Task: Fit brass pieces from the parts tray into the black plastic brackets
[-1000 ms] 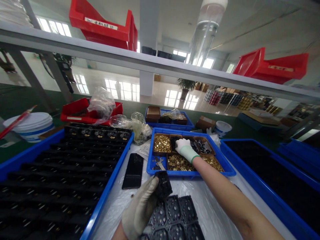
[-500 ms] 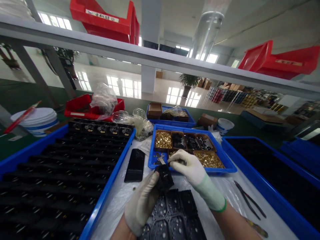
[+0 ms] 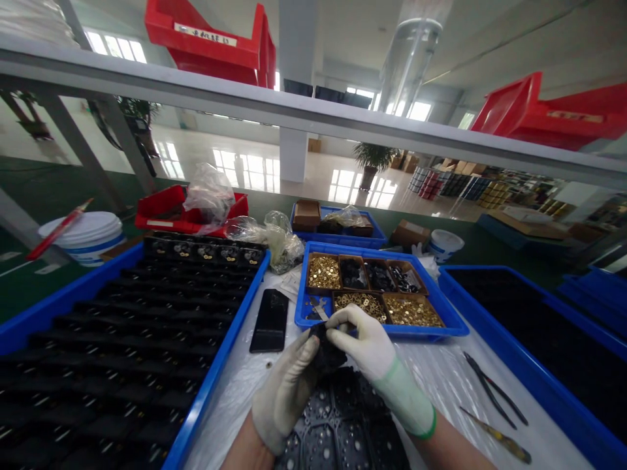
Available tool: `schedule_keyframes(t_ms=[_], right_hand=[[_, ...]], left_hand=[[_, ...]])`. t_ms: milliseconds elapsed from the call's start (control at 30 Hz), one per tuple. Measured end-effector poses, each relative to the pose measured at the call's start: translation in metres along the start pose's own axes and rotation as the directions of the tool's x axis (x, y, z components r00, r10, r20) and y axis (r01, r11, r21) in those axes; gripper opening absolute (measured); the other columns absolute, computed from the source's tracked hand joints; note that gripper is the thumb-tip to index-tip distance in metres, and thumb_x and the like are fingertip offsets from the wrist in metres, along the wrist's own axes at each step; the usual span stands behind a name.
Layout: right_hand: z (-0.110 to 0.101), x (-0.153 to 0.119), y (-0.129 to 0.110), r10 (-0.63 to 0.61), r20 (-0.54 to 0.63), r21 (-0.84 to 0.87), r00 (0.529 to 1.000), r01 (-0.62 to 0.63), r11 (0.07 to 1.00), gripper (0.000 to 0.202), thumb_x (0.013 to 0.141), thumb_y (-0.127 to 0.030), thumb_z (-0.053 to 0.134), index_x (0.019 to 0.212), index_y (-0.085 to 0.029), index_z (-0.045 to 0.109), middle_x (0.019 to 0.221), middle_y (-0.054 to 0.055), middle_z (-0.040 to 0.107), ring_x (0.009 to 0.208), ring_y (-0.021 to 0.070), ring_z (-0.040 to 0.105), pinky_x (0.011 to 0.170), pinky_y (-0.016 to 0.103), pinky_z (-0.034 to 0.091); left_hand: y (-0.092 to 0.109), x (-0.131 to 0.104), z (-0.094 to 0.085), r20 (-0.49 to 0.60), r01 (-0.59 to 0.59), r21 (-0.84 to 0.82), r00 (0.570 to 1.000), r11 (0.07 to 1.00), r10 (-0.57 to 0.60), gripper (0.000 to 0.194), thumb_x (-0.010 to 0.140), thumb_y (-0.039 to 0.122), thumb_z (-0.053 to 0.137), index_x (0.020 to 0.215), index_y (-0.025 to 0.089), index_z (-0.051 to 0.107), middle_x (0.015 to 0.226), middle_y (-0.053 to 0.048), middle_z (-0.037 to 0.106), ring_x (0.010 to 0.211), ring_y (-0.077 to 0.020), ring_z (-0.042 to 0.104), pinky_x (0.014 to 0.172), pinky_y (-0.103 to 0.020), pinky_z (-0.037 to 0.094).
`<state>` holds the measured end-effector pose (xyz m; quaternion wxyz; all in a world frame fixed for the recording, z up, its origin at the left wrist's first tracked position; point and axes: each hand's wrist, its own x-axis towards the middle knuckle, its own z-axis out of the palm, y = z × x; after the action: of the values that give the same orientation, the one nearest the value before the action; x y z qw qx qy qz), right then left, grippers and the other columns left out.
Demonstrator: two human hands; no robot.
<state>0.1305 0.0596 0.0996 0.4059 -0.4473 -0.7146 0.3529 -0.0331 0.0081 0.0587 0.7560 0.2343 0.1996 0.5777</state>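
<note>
My gloved left hand (image 3: 289, 385) is closed around a black plastic housing (image 3: 327, 349), holding it up over several similar black housings (image 3: 337, 424) laid out on the plastic-covered table. The gloved right hand (image 3: 360, 339) has its thumb and index finger pinched together at the top edge of the held housing; anything between those fingertips is too small to make out. Just beyond the hands is a blue tray (image 3: 306, 313) with cardboard boxes of brass rings (image 3: 360, 303), other small brass parts (image 3: 414, 311) and black parts (image 3: 379, 275).
A large blue tray (image 3: 230, 320) with rows of black housings stands left, another blue tray (image 3: 494, 320) right. A black phone (image 3: 270, 320) lies between trays. Pliers (image 3: 494, 390) and a screwdriver (image 3: 499, 436) lie at right. A shelf (image 3: 313, 117) with red bins crosses above.
My right hand has moved from over the brass-part boxes down and left to the held housing. The housing has tilted slightly in my left hand.
</note>
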Motion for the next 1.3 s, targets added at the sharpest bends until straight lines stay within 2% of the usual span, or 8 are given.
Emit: schedule_keyframes(t_ms=[167,333,500,667,833,967,1133,1300], right_hand=[[0.009,-0.005,0.006,-0.051,-0.043,-0.021,0.998,0.05,0.999,0.009,0.087,-0.016,0.074,0.083,-0.025,0.076,0.088,0.0,0.071,0.083,0.0196,0.068,0.08,0.032,0.054],[0.013,-0.014,0.01,-0.219,-0.063,-0.228,0.974,0.199,0.953,0.015,0.096,-0.014,0.069,0.095,-0.025,0.079,0.096,0.004,0.073,0.096,0.0245,0.07,0.088,0.039,0.051],[0.012,-0.02,0.012,-0.317,-0.045,-0.368,0.947,0.28,0.887,0.017,0.098,-0.011,0.068,0.101,-0.025,0.078,0.099,0.005,0.073,0.099,0.0262,0.068,0.087,0.041,0.048],[0.011,-0.021,0.012,-0.342,-0.017,-0.426,0.939,0.303,0.853,0.025,0.101,-0.011,0.069,0.109,-0.029,0.084,0.099,0.005,0.073,0.097,0.0259,0.069,0.085,0.041,0.049],[0.012,-0.021,0.012,-0.339,0.005,-0.432,0.941,0.308,0.848,0.027,0.102,-0.012,0.068,0.111,-0.03,0.085,0.098,0.005,0.074,0.096,0.0258,0.07,0.084,0.041,0.049],[0.018,-0.022,0.012,-0.332,-0.034,-0.405,0.943,0.291,0.867,0.026,0.102,-0.011,0.065,0.11,-0.028,0.083,0.099,0.005,0.073,0.097,0.0262,0.069,0.085,0.042,0.047],[0.028,-0.027,0.01,-0.366,-0.11,-0.383,0.924,0.3,0.874,0.021,0.105,-0.011,0.059,0.106,-0.024,0.075,0.098,0.006,0.071,0.098,0.027,0.066,0.086,0.042,0.046],[0.028,-0.028,0.006,-0.376,-0.119,-0.401,0.919,0.302,0.865,0.024,0.105,-0.012,0.06,0.107,-0.026,0.079,0.096,0.006,0.069,0.094,0.027,0.064,0.083,0.042,0.045]], left_hand=[[0.003,0.001,-0.005,0.043,-0.033,0.095,0.999,0.995,0.029,0.038,0.095,0.044,0.09,0.127,0.024,0.087,0.14,-0.011,0.083,0.153,-0.0393,0.058,0.137,-0.056,0.039],[-0.002,0.004,-0.018,-0.004,-0.04,0.063,0.999,0.997,0.04,0.036,0.096,0.045,0.089,0.125,0.023,0.087,0.135,-0.01,0.085,0.153,-0.0374,0.058,0.138,-0.053,0.038],[-0.004,0.006,-0.016,-0.021,-0.021,0.028,1.0,0.999,0.022,0.038,0.093,0.046,0.093,0.122,0.021,0.088,0.132,-0.012,0.086,0.152,-0.0389,0.059,0.137,-0.054,0.04],[-0.004,0.006,-0.023,-0.03,-0.011,0.013,0.999,1.0,0.012,0.035,0.091,0.048,0.094,0.114,0.022,0.09,0.13,-0.01,0.087,0.151,-0.0388,0.062,0.136,-0.055,0.042],[-0.009,0.007,-0.038,-0.045,-0.014,0.031,0.999,0.999,0.015,0.032,0.099,0.046,0.087,0.12,0.022,0.088,0.133,-0.009,0.086,0.15,-0.0347,0.064,0.137,-0.05,0.04],[-0.004,0.005,-0.03,-0.005,0.004,-0.001,1.0,1.0,-0.004,0.03,0.1,0.046,0.085,0.12,0.023,0.089,0.133,-0.009,0.086,0.148,-0.0362,0.066,0.137,-0.053,0.04],[0.005,0.003,-0.017,0.032,-0.06,0.078,0.998,0.995,0.058,0.029,0.098,0.046,0.087,0.115,0.023,0.089,0.125,-0.01,0.089,0.145,-0.0392,0.069,0.136,-0.058,0.042],[-0.001,0.003,-0.027,0.011,-0.033,0.008,0.999,0.999,0.033,0.029,0.101,0.045,0.084,0.12,0.024,0.088,0.134,-0.009,0.087,0.149,-0.0367,0.066,0.137,-0.054,0.041]])
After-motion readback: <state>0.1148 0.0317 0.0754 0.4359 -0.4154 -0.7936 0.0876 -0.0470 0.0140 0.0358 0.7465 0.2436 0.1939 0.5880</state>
